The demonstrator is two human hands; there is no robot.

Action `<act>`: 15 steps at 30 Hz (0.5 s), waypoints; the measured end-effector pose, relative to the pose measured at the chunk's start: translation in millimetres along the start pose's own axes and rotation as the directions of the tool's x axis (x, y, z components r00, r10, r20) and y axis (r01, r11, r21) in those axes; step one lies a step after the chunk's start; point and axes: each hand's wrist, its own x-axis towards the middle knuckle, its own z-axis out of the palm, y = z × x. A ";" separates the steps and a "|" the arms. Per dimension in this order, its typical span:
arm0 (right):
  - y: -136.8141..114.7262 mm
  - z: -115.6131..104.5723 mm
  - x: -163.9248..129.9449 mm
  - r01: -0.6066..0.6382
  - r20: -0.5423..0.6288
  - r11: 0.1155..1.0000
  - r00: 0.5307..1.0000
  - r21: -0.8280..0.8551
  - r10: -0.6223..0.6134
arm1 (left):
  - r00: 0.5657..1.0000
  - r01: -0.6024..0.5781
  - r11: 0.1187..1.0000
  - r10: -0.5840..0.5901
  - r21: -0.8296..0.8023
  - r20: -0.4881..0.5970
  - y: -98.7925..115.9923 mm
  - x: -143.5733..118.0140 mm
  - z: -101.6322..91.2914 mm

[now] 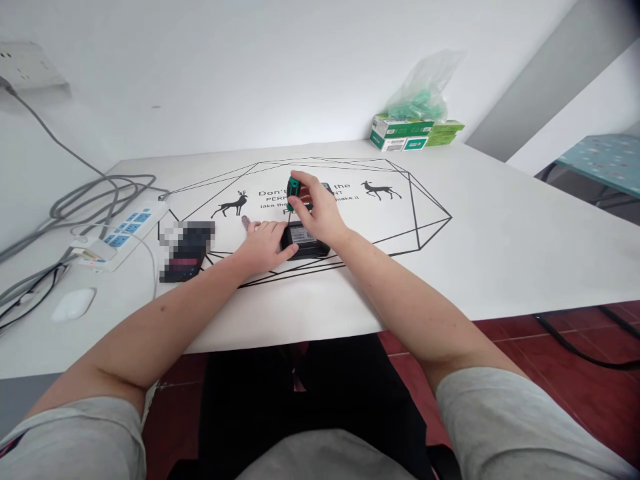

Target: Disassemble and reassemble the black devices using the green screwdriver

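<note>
A black box-shaped device (313, 249) with a white printed label on its upper face lies on the table in front of me. My left hand (263, 248) grips its left side, the thumb along the near corner. My right hand (320, 210) is closed around the green and black handle of a screwdriver (293, 190), held upright. Its thin shaft points down at the far left part of the device; whether the tip sits in a screw I cannot tell. Beyond my left fingers lies a small pinkish-brown rod-like piece (245, 221), partly hidden.
Left of my hands lies a phone (189, 253), partly pixelated. Farther left are a power strip (127, 230) with grey cables and a white rounded case (74, 305). Green and white boxes (403, 127) under a clear plastic bag (425, 90) stand by the wall.
</note>
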 end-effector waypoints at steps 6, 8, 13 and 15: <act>10.7 0.7 0.0 0.038 -0.010 0.993 0.999 -0.112 -0.040 | 1.000 0.010 1.000 -0.010 0.015 0.022 2.0 -0.3 -3.1; 13.1 0.8 0.2 0.049 -0.001 0.988 0.999 -0.147 -0.050 | 1.000 0.014 1.000 -0.014 0.020 0.023 2.7 0.2 -4.1; 13.7 0.4 0.3 0.067 0.011 0.977 0.998 -0.203 -0.066 | 0.999 0.018 1.000 -0.019 0.023 0.026 3.8 1.3 -6.2; 12.9 -0.2 0.3 0.068 0.014 0.973 0.998 -0.222 -0.067 | 0.999 0.022 0.999 -0.023 0.030 0.028 4.0 1.2 -6.6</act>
